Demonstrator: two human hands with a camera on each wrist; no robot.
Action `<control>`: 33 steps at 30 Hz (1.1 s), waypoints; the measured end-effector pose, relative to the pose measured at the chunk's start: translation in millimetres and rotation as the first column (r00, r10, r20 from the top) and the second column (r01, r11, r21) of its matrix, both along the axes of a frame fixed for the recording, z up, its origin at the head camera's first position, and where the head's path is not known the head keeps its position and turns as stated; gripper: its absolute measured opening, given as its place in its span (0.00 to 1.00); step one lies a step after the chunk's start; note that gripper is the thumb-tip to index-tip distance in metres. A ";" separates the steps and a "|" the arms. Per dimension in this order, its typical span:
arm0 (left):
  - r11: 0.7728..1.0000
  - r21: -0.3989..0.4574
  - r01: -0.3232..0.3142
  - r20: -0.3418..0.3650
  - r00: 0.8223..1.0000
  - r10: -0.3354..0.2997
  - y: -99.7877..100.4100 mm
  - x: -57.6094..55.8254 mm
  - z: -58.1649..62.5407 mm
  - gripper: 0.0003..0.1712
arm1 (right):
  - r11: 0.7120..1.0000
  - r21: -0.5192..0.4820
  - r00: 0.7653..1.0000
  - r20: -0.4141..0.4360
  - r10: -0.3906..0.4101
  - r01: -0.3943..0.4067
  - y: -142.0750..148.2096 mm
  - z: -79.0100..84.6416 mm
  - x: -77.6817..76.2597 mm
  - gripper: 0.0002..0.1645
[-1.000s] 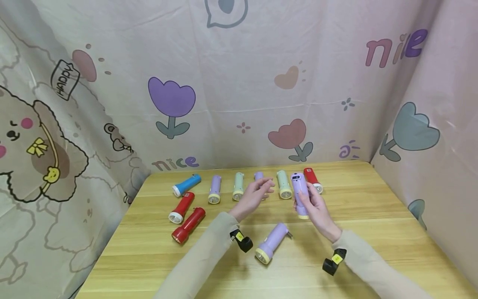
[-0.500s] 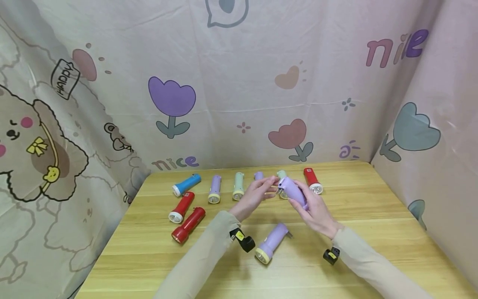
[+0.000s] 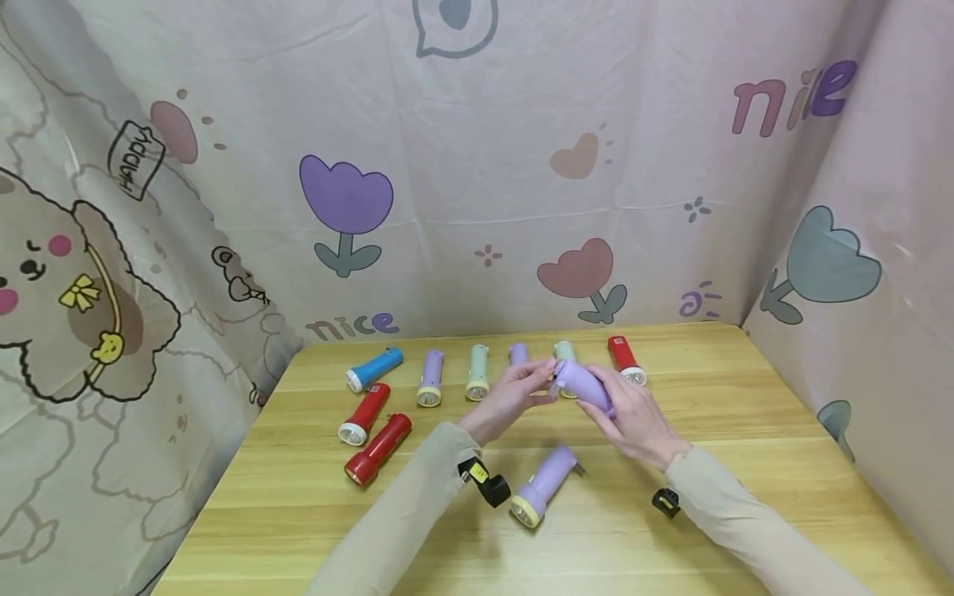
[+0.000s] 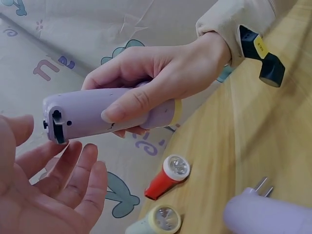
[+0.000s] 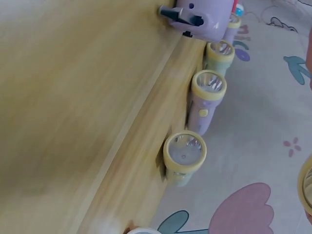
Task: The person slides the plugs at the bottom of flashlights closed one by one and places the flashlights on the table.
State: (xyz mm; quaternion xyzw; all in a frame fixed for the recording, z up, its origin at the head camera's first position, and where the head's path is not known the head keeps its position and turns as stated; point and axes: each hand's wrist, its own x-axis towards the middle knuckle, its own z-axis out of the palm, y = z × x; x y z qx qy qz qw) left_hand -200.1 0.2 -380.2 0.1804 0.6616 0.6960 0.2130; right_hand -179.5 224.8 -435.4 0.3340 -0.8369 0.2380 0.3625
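My right hand point(image 3: 633, 418) grips a purple flashlight point(image 3: 585, 387) above the table, its tail turned left. In the left wrist view, the thumb lies along its body, and a dark plug slot shows in the tail. My left hand point(image 3: 513, 399) is right at that tail, its loosely bent fingers just under the slot and its thumb apart from them. The flashlight's yellow lamp rim point(image 5: 305, 185) shows at the right edge of the right wrist view. Between my forearms lies another purple flashlight point(image 3: 550, 484) with two metal prongs point(image 4: 263, 187) sticking out.
Along the back of the table point(image 3: 715, 430) lie a blue flashlight point(image 3: 375, 369), purple and green ones point(image 3: 478, 372), and a red one point(image 3: 624, 358). Two red flashlights point(image 3: 378, 449) lie at the left. A patterned cloth point(image 3: 462, 190) hangs behind.
My right hand has turned the held flashlight from tail-up to tail-left. Prongs stood out of its tail half a second ago; my left fingers have since moved right, up to that end.
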 end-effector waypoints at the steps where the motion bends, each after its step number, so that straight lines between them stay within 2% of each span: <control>1: 1.000 0.013 0.007 0.009 1.000 -0.007 0.3 0.4 -0.7 0.25 | 1.000 0.003 1.000 -0.014 0.003 -0.003 0.4 -0.7 -0.7 0.29; 5: 0.999 0.048 0.020 0.038 0.999 -0.021 1.2 0.8 -4.7 0.24 | 1.000 0.012 0.999 -0.050 0.007 -0.006 0.9 -2.3 -2.8 0.31; 15: 0.990 0.140 0.020 0.114 0.993 -0.036 2.4 2.5 -15.9 0.24 | 1.000 0.022 0.998 -0.066 0.014 -0.013 -1.0 -1.3 -2.5 0.36; 23: 0.973 0.232 -0.003 0.188 0.981 -0.042 4.7 5.1 -21.8 0.25 | 1.000 0.004 0.988 -0.154 0.031 -0.031 -3.7 -4.1 -4.4 0.34; 33: 0.967 0.256 -0.013 0.228 0.973 -0.047 7.3 4.8 -26.1 0.26 | 1.000 0.005 0.989 -0.149 0.023 -0.023 -2.3 -5.4 -2.1 0.34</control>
